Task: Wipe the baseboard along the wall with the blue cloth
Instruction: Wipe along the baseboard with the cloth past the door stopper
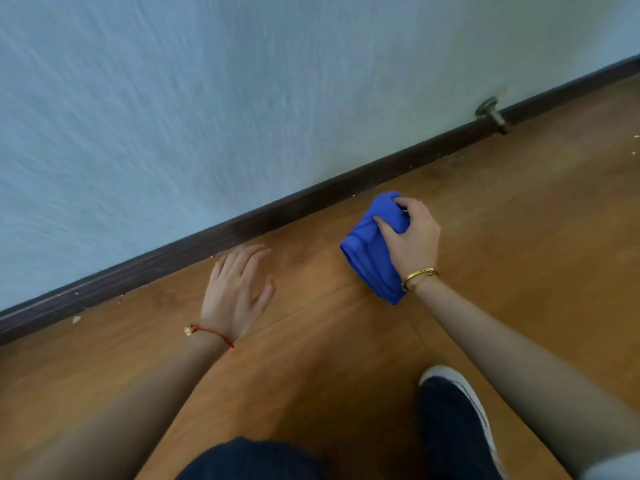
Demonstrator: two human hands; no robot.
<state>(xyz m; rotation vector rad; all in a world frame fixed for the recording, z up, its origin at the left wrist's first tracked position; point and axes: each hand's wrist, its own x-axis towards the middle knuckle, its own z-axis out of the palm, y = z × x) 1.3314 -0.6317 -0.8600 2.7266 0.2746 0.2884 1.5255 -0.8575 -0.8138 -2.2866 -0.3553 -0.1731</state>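
Nearest the camera, a dark-clad knee (249,459) and a dark shoe with a pale sole (457,424) rest on the orange-brown wood floor (519,237), well back from the baseboard. Further out, the left hand (235,292) lies flat with fingers spread and grasping nothing, its fingertips just short of the baseboard; a red string bracelet (211,333) circles its wrist. To its right, the right hand (412,237), wearing a gold bangle (419,276), is clenched around the blue cloth (372,251), thumb and fingers pinching the bunched fabric. The cloth is gathered into a long bundle whose long axis runs from near the wrist up toward the baseboard, meeting it at a steep angle; its upper end points at the baseboard and stops just short of it, seemingly not touching, while its lower end trails back under the wrist. Whether the cloth rests on the floor or hangs just above it cannot be told. The dark brown baseboard (277,209) runs diagonally from lower left to upper right, with pale crumbs (76,319) scattered along its foot. Farther along it to the right, a metal doorstop (493,114) juts out just above it. Behind the baseboard rises the pale blue textured wall (207,98).
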